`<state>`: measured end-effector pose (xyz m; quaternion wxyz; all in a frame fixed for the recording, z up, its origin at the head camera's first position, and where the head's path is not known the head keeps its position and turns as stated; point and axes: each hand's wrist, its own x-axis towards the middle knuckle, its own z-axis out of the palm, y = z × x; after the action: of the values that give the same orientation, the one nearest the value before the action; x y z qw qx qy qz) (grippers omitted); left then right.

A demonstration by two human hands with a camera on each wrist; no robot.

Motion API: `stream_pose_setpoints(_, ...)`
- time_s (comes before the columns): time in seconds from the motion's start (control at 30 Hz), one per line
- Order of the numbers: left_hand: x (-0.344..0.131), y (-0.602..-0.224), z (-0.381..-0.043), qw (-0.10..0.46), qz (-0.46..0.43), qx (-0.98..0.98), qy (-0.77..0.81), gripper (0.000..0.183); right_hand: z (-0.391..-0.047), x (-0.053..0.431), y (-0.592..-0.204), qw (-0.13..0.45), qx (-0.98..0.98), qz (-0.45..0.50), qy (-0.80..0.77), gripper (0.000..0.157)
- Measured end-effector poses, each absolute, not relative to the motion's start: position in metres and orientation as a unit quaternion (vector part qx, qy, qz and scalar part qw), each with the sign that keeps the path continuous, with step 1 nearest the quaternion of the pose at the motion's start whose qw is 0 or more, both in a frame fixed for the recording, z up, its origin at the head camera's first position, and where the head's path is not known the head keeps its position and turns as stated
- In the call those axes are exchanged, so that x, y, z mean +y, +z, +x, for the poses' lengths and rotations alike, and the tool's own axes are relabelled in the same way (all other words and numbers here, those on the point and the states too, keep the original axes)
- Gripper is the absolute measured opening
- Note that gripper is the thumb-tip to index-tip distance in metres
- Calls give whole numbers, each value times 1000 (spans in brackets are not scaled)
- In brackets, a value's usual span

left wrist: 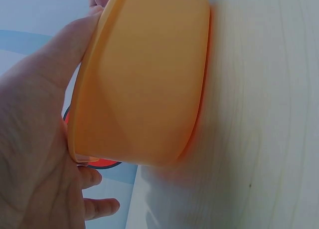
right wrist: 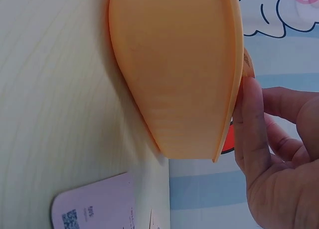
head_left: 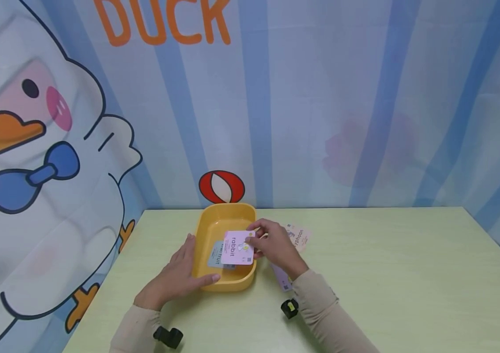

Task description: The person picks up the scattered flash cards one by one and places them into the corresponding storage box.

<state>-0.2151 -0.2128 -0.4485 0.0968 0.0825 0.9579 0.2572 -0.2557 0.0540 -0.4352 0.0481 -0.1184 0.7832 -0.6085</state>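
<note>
The right hand (head_left: 278, 247) pinches a flat, round-cornered lilac rabbit card (head_left: 232, 249) over a smooth yellow plastic tray (head_left: 227, 286). Beneath those fingers, inside, lies a grey-blue fruit card (head_left: 215, 256). The left hand (head_left: 174, 275), fingers straight, thumb spread, touches the rim. The surface (head_left: 386, 279) looks wood-grained.

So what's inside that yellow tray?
Inside the yellow tray there's a grey-blue card, its visible text ending in "fruit". The pink "rabbit" card covers part of it; whether anything else lies beneath can't be seen.
</note>
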Motion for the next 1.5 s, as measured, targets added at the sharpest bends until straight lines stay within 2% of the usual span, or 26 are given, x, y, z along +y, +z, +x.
stream_pose_setpoints(0.83, -214, -449, -214, 98, 92, 959, 250, 128, -256, 37, -436, -13, 832, -127, -540, 20)
stream_pose_setpoints(1.5, -213, -446, -213, 94, 97, 958, 253, 126, -258, 35, -436, -5, 848, -110, -519, 21)
